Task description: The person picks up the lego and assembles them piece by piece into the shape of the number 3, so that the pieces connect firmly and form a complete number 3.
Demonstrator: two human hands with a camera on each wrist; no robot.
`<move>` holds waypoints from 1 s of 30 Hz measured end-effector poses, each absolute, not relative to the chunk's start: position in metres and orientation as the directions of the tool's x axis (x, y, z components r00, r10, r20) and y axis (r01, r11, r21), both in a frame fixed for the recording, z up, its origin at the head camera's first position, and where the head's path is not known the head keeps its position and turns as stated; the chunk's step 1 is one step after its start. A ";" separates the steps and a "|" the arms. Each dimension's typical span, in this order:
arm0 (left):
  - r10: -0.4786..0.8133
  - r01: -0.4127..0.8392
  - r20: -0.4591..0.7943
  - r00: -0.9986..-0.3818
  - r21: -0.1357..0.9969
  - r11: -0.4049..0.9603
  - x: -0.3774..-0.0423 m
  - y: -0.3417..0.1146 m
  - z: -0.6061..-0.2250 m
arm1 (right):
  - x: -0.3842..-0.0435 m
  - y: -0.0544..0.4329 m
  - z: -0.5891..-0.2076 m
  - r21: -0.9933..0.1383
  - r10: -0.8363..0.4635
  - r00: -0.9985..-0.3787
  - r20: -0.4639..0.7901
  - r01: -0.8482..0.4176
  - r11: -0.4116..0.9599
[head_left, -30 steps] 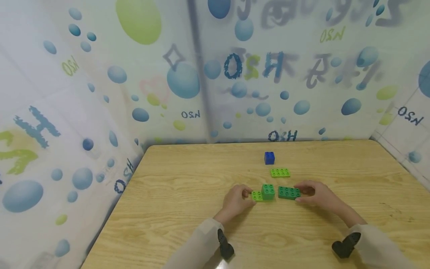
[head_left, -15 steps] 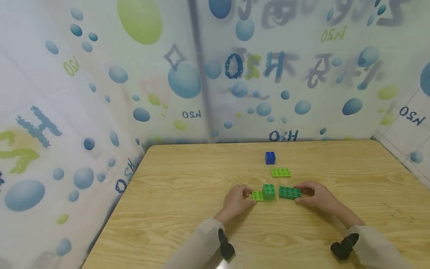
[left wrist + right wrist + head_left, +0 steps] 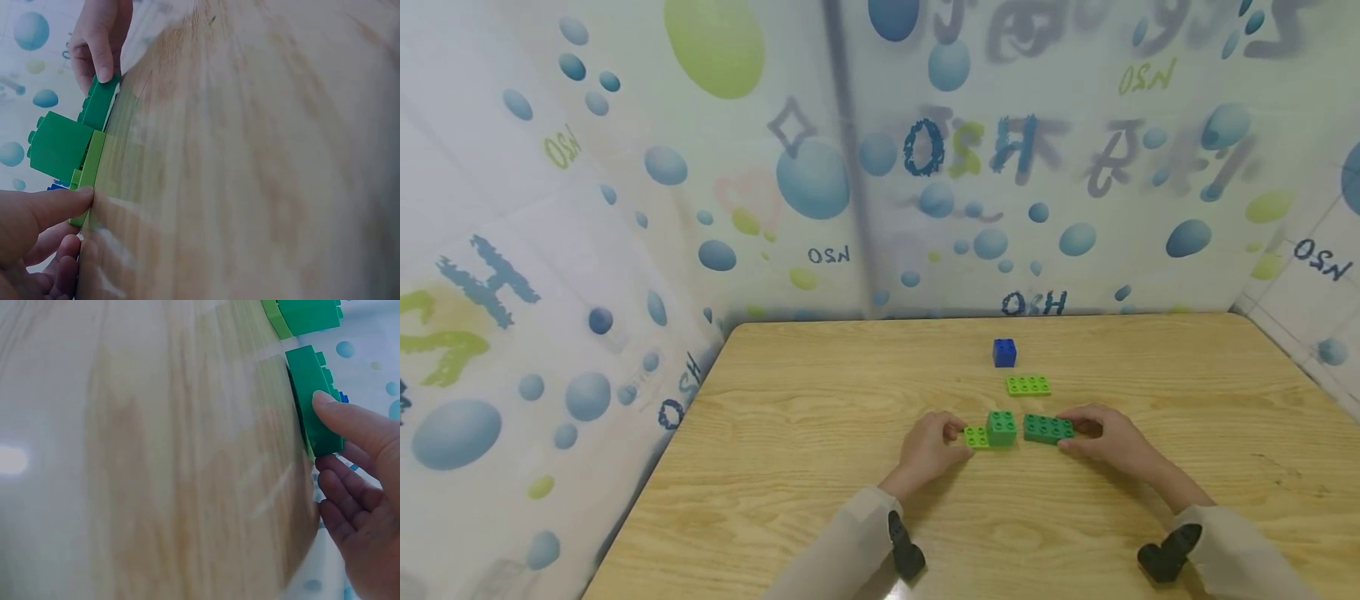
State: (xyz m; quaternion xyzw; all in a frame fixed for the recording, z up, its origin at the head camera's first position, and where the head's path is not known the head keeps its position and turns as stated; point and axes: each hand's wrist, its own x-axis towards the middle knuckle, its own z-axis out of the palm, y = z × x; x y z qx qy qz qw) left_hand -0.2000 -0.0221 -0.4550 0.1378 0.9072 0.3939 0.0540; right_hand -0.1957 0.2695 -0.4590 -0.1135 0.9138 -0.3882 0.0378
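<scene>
A white backdrop [image 3: 745, 167] printed with blue and green drops rises behind the wood-grain table [image 3: 820, 392]. We see the left hand [image 3: 929, 447] pinching the left end of a lime plate [image 3: 976, 437] between thumb [image 3: 65, 203] and fingers [image 3: 53, 242]; a square green brick [image 3: 1001, 429] is mounted on the plate's right end. Just beside it, a narrow gap apart, is a darker green eight-stud brick [image 3: 1048, 429], its right end clamped in the right hand's [image 3: 1108, 437] fingers. Behind these we find a second lime plate [image 3: 1028, 386] and, farther back, a blue brick [image 3: 1004, 353].

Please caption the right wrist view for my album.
The right hand pinches a dark green brick near a lime-and-green stack.
</scene>
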 end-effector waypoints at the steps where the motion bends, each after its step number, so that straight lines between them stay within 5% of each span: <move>1: 0.291 0.206 0.009 -0.957 0.729 0.653 -0.200 -0.022 -0.455 | -0.196 0.269 -0.458 -0.718 -0.232 -0.973 0.011 -0.170 0.675; 30: 0.291 0.229 0.038 -0.956 0.716 0.660 -0.200 -0.023 -0.459 | -0.199 0.227 -0.415 -0.770 -0.327 -0.938 0.115 -0.292 0.567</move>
